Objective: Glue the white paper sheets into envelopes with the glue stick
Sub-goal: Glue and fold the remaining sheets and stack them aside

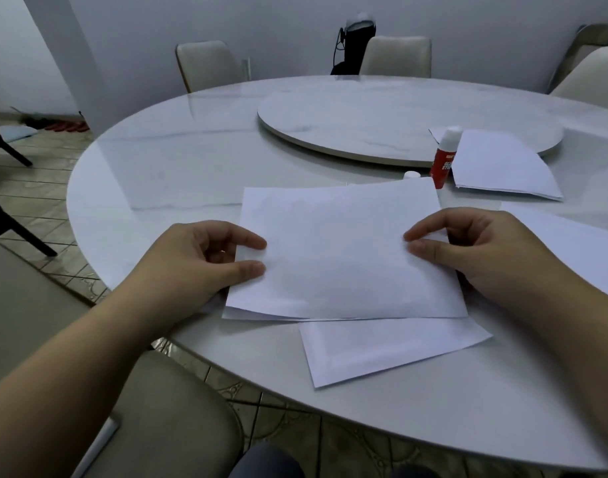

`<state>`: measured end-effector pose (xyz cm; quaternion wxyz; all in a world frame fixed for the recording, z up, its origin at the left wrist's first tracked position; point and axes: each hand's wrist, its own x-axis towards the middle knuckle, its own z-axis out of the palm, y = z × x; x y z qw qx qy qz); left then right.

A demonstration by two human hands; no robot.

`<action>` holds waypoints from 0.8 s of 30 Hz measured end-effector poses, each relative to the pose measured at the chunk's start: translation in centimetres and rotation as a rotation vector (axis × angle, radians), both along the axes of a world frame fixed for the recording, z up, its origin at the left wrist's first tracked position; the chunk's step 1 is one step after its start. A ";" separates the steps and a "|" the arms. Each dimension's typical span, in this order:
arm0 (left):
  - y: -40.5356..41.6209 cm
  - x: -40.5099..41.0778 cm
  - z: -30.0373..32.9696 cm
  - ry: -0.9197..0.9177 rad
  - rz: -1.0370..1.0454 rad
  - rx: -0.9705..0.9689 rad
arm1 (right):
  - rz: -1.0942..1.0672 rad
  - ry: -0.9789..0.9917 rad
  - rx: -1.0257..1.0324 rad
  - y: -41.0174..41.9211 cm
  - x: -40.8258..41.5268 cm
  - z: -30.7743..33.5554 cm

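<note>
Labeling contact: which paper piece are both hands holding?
The folded sheet at centre, gripped at both side edges; the near-edge envelope and glue-stick-side stack lie untouched.

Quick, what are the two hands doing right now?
Left hand: pinches the left edge of the folded white paper sheet.
Right hand: pinches the same sheet's right edge.

1. Left hand (pixel 199 260): bare, with no ring, watch or glove; short, plain nails.
2. Right hand (pixel 482 250): bare too, with short, unpainted nails.
3. Both forearms are uncovered as far as the frame edge; no sleeve shows.
4. Knee (pixel 266 460) at the bottom edge: dark blue-grey cloth.
</note>
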<state>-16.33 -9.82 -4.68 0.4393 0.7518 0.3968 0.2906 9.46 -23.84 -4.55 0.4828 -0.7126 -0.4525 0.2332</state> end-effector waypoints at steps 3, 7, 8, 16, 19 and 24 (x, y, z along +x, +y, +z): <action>0.0 -0.1 0.0 0.002 -0.006 -0.003 | 0.036 0.003 -0.045 -0.2 0.2 0.2; -0.1 -0.1 0.0 0.011 -0.009 -0.002 | 0.133 0.123 -0.075 -0.7 0.3 0.4; -0.1 -0.1 0.0 0.010 -0.006 -0.005 | 0.149 0.142 -0.079 -0.8 0.3 0.4; 0.1 -0.1 -0.1 0.022 -0.011 0.007 | 0.084 0.084 -0.098 -0.6 0.4 0.4; 0.2 -0.1 -0.1 0.083 -0.020 0.121 | 0.068 0.033 -0.120 -0.6 0.3 0.4; 0.3 -0.4 -0.1 0.130 -0.023 0.205 | 0.063 -0.024 -0.149 -0.4 0.2 0.4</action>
